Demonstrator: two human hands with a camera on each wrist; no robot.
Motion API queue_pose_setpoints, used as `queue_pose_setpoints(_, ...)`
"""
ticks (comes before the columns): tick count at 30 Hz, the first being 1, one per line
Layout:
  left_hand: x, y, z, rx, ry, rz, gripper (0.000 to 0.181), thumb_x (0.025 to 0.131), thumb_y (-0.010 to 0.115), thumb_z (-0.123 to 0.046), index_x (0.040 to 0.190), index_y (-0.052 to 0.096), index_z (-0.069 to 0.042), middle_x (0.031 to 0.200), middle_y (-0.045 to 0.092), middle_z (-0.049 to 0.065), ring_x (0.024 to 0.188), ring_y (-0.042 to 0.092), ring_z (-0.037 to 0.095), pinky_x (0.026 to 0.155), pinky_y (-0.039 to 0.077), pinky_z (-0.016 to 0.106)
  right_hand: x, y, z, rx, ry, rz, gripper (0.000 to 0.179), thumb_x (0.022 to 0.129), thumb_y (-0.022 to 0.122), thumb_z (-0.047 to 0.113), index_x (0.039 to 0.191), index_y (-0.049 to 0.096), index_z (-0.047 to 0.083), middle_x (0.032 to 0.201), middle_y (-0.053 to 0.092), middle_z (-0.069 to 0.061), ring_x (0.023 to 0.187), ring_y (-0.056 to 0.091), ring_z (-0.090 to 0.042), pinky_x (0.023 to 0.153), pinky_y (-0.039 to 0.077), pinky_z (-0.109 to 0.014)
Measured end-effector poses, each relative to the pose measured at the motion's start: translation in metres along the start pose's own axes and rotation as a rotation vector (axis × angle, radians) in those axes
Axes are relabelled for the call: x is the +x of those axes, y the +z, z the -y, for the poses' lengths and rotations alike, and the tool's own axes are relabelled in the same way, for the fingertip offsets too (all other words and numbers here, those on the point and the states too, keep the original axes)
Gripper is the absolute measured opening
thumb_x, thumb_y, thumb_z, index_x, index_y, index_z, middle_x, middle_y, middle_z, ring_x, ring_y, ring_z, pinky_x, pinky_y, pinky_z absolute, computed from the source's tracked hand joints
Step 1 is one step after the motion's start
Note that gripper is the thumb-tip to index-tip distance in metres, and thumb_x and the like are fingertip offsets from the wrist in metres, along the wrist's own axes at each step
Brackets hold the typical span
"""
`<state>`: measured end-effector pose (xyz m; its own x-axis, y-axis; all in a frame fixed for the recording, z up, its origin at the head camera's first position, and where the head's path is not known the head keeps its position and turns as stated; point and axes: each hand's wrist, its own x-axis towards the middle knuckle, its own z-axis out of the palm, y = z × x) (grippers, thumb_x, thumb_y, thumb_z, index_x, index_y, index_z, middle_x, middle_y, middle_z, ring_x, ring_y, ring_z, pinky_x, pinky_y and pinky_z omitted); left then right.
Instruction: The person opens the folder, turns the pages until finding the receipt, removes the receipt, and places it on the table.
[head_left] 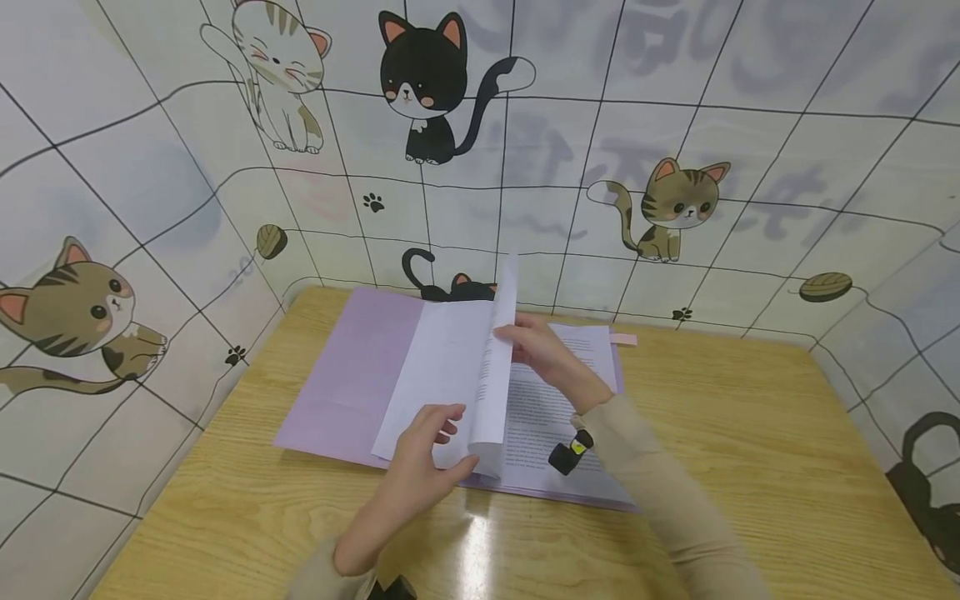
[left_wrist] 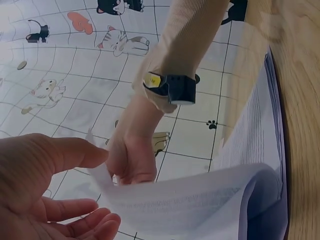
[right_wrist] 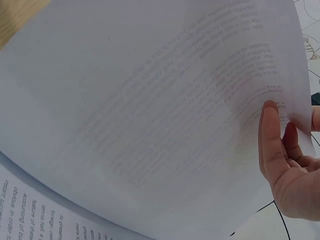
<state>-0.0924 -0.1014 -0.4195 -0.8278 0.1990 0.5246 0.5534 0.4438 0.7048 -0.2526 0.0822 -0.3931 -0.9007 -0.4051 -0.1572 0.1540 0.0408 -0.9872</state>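
A booklet of printed pages (head_left: 558,425) with a purple cover (head_left: 352,367) lies spread on the table. One white page (head_left: 495,383) stands raised and curled near the middle, and its print shows through from behind in the right wrist view. My right hand (head_left: 543,350) pinches this page near its far end, thumb on one side and fingers on the other. To the left of the raised page is my left hand (head_left: 420,462), thumb and fingers spread and loosely bent, holding nothing. Whether the left thumb touches the page's lower edge, I cannot tell.
The wooden table (head_left: 727,417) reaches to walls covered in a cat-patterned sheet (head_left: 570,208). A pink tab (head_left: 624,339) sticks out from the booklet's right edge. A black wrist camera (head_left: 570,452) is strapped at the right sleeve.
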Motion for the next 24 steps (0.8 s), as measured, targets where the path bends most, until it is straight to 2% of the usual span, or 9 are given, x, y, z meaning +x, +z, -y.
queue_pose_setpoints(4,0.003,0.005,-0.005,0.002,-0.008,-0.051,0.058,0.061,0.079,0.006,0.113,0.055,0.006,0.104,0.057,0.015,0.085,0.056,0.024,0.07,0.053,0.034,0.0,0.004,-0.001,0.011,-0.004,0.001,0.043,0.091,0.052,0.01,0.131,0.047,-0.005,0.124,0.052,-0.025,0.091,0.06,-0.018,0.079,0.051,-0.032)
queue_pose_setpoints(8,0.006,0.01,-0.008,0.02,0.022,-0.096,0.058,0.061,0.077,0.007,0.114,0.055,0.006,0.105,0.056,0.015,0.086,0.055,0.025,0.071,0.052,0.033,0.0,0.006,-0.001,0.025,-0.011,0.007,0.043,0.09,0.051,0.01,0.129,0.046,-0.007,0.122,0.052,-0.027,0.086,0.061,-0.015,0.077,0.051,-0.032)
queue_pose_setpoints(12,0.01,0.012,-0.009,0.044,0.045,-0.128,0.058,0.061,0.075,0.009,0.115,0.054,0.006,0.107,0.054,0.016,0.087,0.055,0.024,0.071,0.052,0.034,0.0,0.009,-0.002,0.039,-0.011,0.011,0.042,0.089,0.051,0.009,0.126,0.046,-0.011,0.112,0.058,-0.022,0.08,0.062,-0.013,0.074,0.051,-0.03)
queue_pose_setpoints(17,0.013,0.014,-0.01,0.078,0.066,-0.153,0.057,0.061,0.074,0.011,0.115,0.053,0.007,0.107,0.053,0.017,0.088,0.056,0.025,0.071,0.053,0.036,0.001,0.014,-0.002,0.038,0.008,0.004,0.041,0.089,0.052,0.01,0.125,0.047,-0.01,0.111,0.059,-0.021,0.077,0.062,-0.012,0.072,0.051,-0.028)
queue_pose_setpoints(22,0.015,0.015,-0.011,0.11,0.07,-0.168,0.058,0.06,0.073,0.014,0.114,0.054,0.007,0.107,0.052,0.017,0.09,0.057,0.027,0.072,0.053,0.036,0.002,0.017,-0.003,0.044,0.019,-0.003,0.04,0.09,0.051,0.01,0.124,0.047,-0.01,0.102,0.062,-0.011,0.077,0.063,-0.011,0.071,0.052,-0.027)
queue_pose_setpoints(24,0.016,0.015,-0.012,0.124,0.057,-0.169,0.058,0.058,0.072,0.017,0.113,0.055,0.007,0.107,0.052,0.017,0.091,0.057,0.027,0.071,0.053,0.036,0.003,0.017,-0.003,0.044,0.019,0.004,0.042,0.09,0.051,0.01,0.125,0.046,-0.011,0.103,0.062,-0.014,0.077,0.063,-0.011,0.073,0.052,-0.028)
